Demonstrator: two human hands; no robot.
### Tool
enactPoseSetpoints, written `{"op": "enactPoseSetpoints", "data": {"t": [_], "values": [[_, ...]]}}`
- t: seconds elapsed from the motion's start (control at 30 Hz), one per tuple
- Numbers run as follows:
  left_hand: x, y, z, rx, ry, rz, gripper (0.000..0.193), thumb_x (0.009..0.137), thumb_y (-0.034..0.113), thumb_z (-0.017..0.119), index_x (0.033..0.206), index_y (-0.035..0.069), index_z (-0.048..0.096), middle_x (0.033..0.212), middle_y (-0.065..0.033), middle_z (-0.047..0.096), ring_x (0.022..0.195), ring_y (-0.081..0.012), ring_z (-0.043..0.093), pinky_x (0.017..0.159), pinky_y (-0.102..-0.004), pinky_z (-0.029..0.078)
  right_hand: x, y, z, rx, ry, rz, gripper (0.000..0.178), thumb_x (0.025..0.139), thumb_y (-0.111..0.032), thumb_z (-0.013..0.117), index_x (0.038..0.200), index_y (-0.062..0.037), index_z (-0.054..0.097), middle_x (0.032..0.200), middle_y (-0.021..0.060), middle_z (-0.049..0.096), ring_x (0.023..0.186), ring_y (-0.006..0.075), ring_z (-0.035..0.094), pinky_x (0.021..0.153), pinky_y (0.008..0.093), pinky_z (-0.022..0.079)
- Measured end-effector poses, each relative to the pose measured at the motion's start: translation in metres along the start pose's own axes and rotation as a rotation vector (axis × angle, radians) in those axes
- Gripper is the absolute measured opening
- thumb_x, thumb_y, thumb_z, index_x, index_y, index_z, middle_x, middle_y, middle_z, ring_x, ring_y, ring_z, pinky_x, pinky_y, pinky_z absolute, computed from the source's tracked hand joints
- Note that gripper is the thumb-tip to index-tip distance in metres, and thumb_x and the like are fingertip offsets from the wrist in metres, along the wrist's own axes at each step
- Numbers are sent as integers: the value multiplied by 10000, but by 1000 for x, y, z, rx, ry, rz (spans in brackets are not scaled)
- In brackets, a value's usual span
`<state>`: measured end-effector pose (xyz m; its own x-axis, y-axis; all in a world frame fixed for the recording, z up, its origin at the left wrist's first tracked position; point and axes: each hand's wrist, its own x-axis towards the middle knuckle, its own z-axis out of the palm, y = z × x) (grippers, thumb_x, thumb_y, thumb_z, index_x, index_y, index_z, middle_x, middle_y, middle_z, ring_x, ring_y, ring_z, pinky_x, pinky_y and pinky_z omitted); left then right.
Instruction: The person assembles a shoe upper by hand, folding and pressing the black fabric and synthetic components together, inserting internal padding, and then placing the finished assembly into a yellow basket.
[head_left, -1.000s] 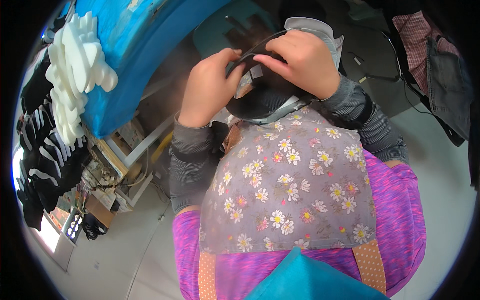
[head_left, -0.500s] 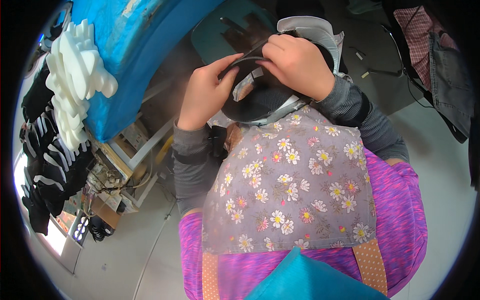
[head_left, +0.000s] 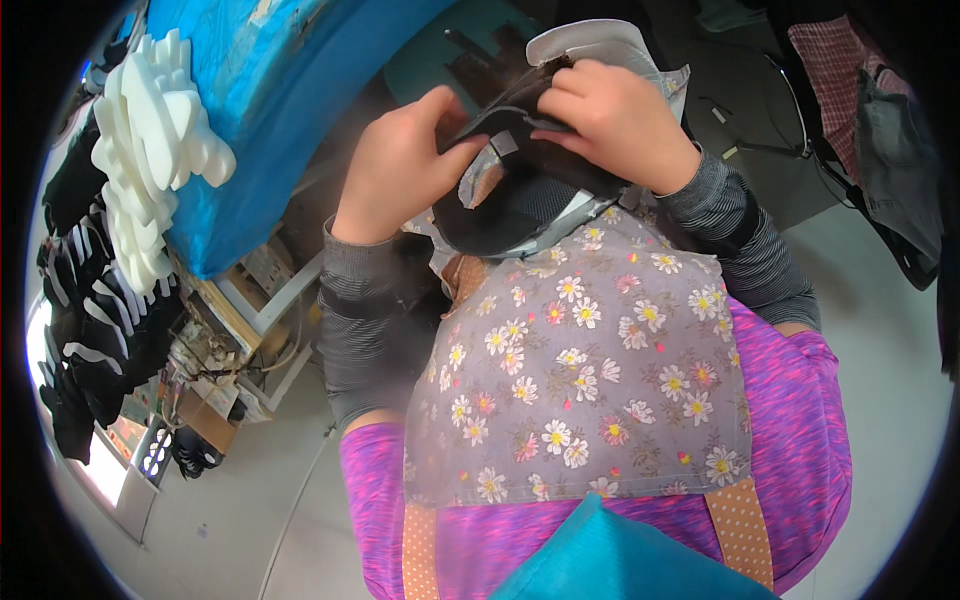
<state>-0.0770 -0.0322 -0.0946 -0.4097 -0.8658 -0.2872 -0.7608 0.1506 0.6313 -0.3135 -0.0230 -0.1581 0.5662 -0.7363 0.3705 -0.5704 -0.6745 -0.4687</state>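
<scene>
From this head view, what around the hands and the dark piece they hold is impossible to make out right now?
- Head view: the top of the dark piece is covered by the right hand.
- Its lower edge disappears behind the floral apron.
- Left hand: fingertips curl over the piece's edge, so the grip underneath is hidden.
- White foam stack and black pieces: bent near the fisheye rim, count unclear.

White foam cutouts [head_left: 150,160] lie stacked on a blue table [head_left: 270,100], black pieces [head_left: 90,330] piled just beside.
</scene>
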Motion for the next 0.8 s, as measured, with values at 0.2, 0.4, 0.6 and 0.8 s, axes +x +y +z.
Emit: {"op": "enactPoseSetpoints", "data": {"t": [0.2, 0.4, 0.6, 0.8], "values": [[8, 1, -1, 230, -71, 195, 268, 847, 166, 699, 1082, 41, 669, 814, -137, 616, 713, -325, 592, 663, -363, 490, -6, -6, 1, 34, 21, -49, 120, 727, -124, 690, 764, -91, 581, 759, 32, 552, 749, 224, 587, 672, 347, 490], [12, 8, 1, 168, -146, 100, 249, 868, 134, 667, 1082, 6, 670, 903, -147, 590, 828, -337, 591, 732, -372, 486, -10, -1, 15, -16, 234, 126, 162, 709, -162, 720, 830, -89, 641, 821, 25, 625, 825, 250, 605, 782, 386, 473], [12, 7, -3, 89, -83, 253, 227, 848, 87, 663, 1051, -15, 668, 977, -159, 632, 876, -357, 607, 777, -385, 498, -1, -4, 6, -42, 217, -32, 146, 704, -166, 712, 815, -103, 641, 824, 14, 614, 820, 248, 584, 851, 423, 450], [16, 9, -1, 140, -84, 179, 212, 832, 84, 669, 1032, 14, 681, 946, -166, 666, 821, -382, 625, 734, -392, 513, -5, 0, 10, -42, 164, -105, 114, 709, -161, 698, 745, -108, 604, 794, 29, 581, 817, 268, 563, 878, 445, 436]]}}
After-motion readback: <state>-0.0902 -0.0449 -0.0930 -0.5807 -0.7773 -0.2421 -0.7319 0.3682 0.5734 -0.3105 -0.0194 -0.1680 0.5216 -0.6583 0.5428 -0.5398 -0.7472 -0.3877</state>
